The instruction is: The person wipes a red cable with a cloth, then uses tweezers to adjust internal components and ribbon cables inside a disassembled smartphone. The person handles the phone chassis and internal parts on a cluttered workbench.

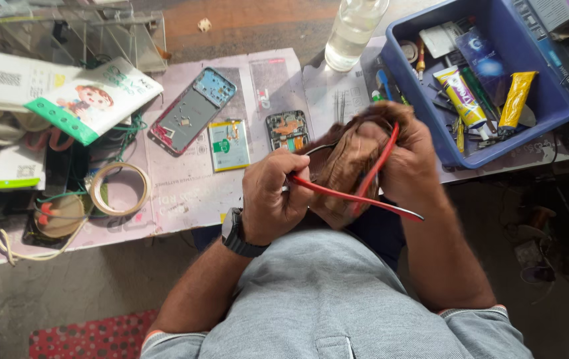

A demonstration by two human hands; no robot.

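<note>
red-armed glasses, brownish cloth, blue bin

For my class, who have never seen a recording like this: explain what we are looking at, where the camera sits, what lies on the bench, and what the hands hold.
There is one picture, taken by a camera worn on the person's head, looking down at their own two bare hands. No machine is involved. The left hand, with a dark wristwatch, and the right hand together hold red-framed spectacles and a brown cloth wrapped around them. On the bench lie an opened phone frame, a flat battery, a small circuit part, a roll of tape and a clear bottle. A blue tray holds glue tubes and small tools.
</note>
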